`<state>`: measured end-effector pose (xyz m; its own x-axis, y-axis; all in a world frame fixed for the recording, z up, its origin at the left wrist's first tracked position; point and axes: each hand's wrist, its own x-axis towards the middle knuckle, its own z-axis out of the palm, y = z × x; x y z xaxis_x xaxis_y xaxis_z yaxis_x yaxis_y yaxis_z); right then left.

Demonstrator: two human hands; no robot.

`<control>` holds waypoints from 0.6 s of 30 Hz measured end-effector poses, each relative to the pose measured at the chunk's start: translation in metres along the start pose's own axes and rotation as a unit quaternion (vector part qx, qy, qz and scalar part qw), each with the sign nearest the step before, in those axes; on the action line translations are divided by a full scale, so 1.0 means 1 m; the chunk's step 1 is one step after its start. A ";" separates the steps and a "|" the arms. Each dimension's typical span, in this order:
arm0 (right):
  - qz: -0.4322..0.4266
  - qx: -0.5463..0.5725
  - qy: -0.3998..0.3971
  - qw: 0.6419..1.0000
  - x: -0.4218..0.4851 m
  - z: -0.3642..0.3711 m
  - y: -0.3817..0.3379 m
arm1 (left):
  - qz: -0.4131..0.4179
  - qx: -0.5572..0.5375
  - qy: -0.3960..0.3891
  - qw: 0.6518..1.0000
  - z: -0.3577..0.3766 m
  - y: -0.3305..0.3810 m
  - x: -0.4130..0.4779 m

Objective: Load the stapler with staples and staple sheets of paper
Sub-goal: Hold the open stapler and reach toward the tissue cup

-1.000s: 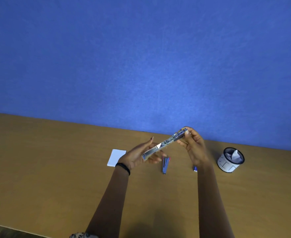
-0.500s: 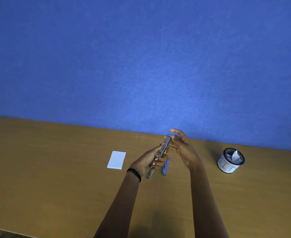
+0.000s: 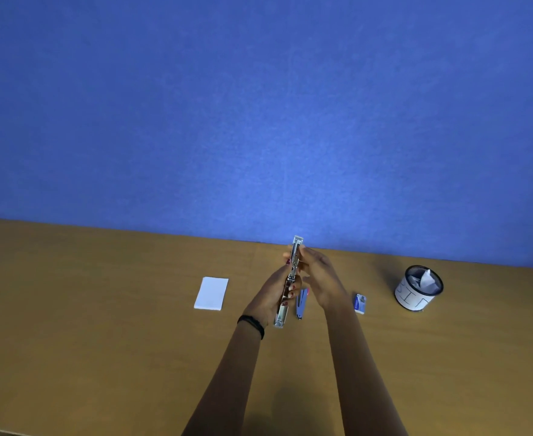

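While the stapler (image 3: 291, 278) is held clear above the desk (image 3: 101, 309), entries run as follows.

- **Stapler:** long metal body, near upright, far end pointing away. It appears opened for loading, though the staple channel is too small to read.
- **Left hand (image 3: 274, 294):** fingers curled round the stapler's lower half in a firm grip.
- **Right hand (image 3: 320, 278):** just right of the left hand, fingertips against the stapler's upper part. Whether they pinch it or merely touch cannot be told.
- **Staple box (image 3: 360, 303):** small, blue, on the desk just right of the right hand's wrist.
- **Paper (image 3: 211, 293):** white stack, flat, left of the left hand and apart from it.
- **Blue-and-pink item (image 3: 302, 305):** on the desk beneath and between the hands, kind unclear.
- **White tub (image 3: 419, 289):** well right of the right hand, crumpled paper inside.

Handling note (judgement): loading looks unfinished. The left hand should steady the body with the channel facing up. The right hand should fetch a strip from the box, seat it straight, then close the stapler gently to avoid a jam.
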<state>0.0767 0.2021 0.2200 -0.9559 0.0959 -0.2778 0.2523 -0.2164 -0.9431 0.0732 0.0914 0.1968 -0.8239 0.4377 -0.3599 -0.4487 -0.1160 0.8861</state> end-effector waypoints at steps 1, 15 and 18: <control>0.004 0.006 0.011 1.000 0.001 0.002 -0.001 | 0.002 0.001 0.005 1.000 0.001 0.000 0.000; 0.087 0.064 0.077 0.991 0.009 0.019 -0.001 | 0.012 0.008 0.043 0.999 -0.001 -0.006 0.003; 0.100 0.097 0.084 0.987 0.010 0.022 0.002 | 0.013 0.006 0.059 0.998 -0.001 -0.010 0.002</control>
<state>0.0639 0.1808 0.2189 -0.8476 0.1879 -0.4962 0.3842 -0.4277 -0.8182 0.0751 0.0926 0.1871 -0.8704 0.3267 -0.3685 -0.4235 -0.1147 0.8986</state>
